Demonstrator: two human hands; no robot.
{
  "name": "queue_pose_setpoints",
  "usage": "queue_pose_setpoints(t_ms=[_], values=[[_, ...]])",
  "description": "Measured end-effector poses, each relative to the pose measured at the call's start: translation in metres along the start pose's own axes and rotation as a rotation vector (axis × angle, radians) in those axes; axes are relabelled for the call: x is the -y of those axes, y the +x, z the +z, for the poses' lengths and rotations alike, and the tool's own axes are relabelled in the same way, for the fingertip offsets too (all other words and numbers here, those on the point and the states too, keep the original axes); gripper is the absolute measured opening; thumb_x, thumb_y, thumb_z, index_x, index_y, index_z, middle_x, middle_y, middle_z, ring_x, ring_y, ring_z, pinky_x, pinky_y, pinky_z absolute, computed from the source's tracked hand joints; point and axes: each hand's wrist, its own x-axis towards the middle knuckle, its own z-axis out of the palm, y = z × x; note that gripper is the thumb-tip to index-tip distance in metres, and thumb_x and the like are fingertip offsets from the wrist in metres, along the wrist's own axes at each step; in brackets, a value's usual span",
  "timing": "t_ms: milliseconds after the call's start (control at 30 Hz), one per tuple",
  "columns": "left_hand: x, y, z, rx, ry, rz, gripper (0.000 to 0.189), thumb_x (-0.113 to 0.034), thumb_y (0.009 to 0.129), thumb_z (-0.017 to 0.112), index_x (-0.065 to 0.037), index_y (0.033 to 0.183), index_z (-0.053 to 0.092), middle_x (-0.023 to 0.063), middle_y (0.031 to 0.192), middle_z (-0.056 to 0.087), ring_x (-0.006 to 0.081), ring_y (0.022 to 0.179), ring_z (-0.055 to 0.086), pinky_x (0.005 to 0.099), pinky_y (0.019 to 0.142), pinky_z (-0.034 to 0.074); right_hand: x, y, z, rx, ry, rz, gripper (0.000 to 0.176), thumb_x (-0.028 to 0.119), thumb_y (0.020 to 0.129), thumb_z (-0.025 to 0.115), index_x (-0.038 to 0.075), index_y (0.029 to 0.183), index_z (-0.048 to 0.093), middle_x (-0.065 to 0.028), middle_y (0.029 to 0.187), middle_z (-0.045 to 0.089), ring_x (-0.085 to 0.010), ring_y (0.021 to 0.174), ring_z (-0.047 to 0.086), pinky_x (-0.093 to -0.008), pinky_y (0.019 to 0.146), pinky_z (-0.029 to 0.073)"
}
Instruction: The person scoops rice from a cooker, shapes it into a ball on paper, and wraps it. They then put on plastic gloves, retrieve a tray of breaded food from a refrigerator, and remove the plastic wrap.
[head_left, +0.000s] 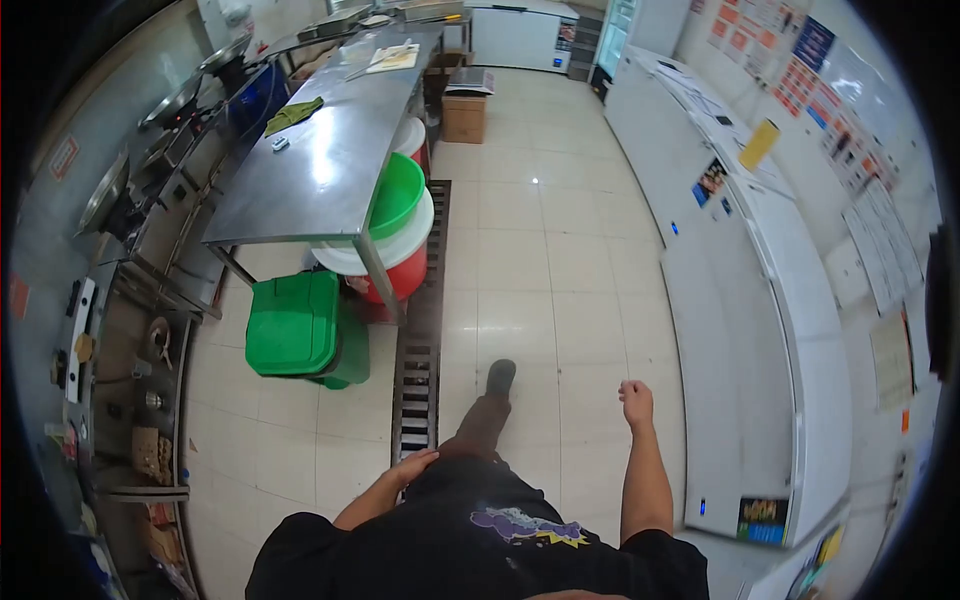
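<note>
My left hand [410, 466] hangs low by my left thigh, its fingers stretched out and nothing seen in it. My right hand [637, 402] is out to my right above the tiled floor, the fingers curled in and nothing visible in them. One dark shoe [501, 377] is forward on the tiles below me. Left of my path stands a green lidded bin [295, 325], the nearest large thing to my left hand. A long white chest freezer [725, 370] runs along my right side, closest to my right hand.
A steel table [310, 190] carries a green cloth [294, 115] and a white board [394, 58]. Under it are a green basin [398, 195] and a red tub [405, 275]. A floor drain grate [416, 395] runs alongside. Farther ahead sits a cardboard box [464, 119].
</note>
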Motion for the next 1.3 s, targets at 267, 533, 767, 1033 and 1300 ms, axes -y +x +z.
queue_pose_setpoints(t_ms=[267, 533, 767, 1033, 1300], values=[[-0.301, 0.226, -0.079, -0.009, 0.699, 0.265, 0.029, -0.03, 0.096, 0.063, -0.01, 0.107, 0.081, 0.0169, 0.113, 0.076, 0.03, 0.105, 0.072, 0.0451, 0.091, 0.056, -0.079, 0.213, 0.086, 0.613, -0.396, 0.072, 0.026, 0.028, 0.096, 0.062, 0.006, 0.093, 0.076, -0.0119, 0.082, 0.074, -0.0255, 0.078, 0.071, -0.0431, 0.072, 0.055], [-0.824, 0.287, -0.131, -0.527, -0.065, 0.938, 0.01, -0.015, 0.1, 0.067, -0.005, 0.101, 0.066, 0.0009, 0.091, 0.067, 0.0081, 0.08, 0.06, 0.0254, 0.072, 0.049, -0.024, 0.453, 0.099, 0.847, -0.702, 0.362, 0.032, 0.033, 0.095, 0.058, 0.009, 0.103, 0.077, -0.0162, 0.105, 0.075, -0.0335, 0.1, 0.071, -0.0485, 0.088, 0.055], [-1.161, 0.234, -0.141, -0.648, 0.487, 1.852, 0.017, -0.003, 0.09, 0.068, -0.002, 0.106, 0.075, 0.0104, 0.09, 0.074, 0.0205, 0.066, 0.062, 0.0318, 0.061, 0.045, 0.023, 0.813, 0.166, 0.776, -0.881, 0.176, 0.038, 0.038, 0.095, 0.056, 0.008, 0.107, 0.077, -0.0199, 0.116, 0.073, -0.0377, 0.111, 0.068, -0.051, 0.097, 0.053], [-1.314, 0.274, -0.229, -0.925, 0.425, 1.831, 0.007, -0.011, 0.085, 0.073, -0.006, 0.088, 0.077, 0.0067, 0.089, 0.076, 0.0194, 0.063, 0.064, 0.0318, 0.053, 0.042, 0.511, 1.176, 0.398, 0.549, -0.102, -0.201, 0.025, 0.022, 0.099, 0.061, 0.0, 0.105, 0.07, -0.0095, 0.09, 0.073, -0.0177, 0.079, 0.067, -0.0315, 0.071, 0.053], [-1.371, 0.448, -0.584, -1.218, -0.028, 1.452, 0.017, -0.013, 0.098, 0.063, -0.004, 0.1, 0.076, 0.0063, 0.079, 0.073, 0.0124, 0.065, 0.064, 0.0281, 0.062, 0.051, 0.673, 1.2, 0.636, 0.791, -0.224, -0.364, 0.019, 0.015, 0.1, 0.06, 0.0, 0.106, 0.069, -0.0058, 0.088, 0.07, -0.0138, 0.078, 0.063, -0.0303, 0.073, 0.052]])
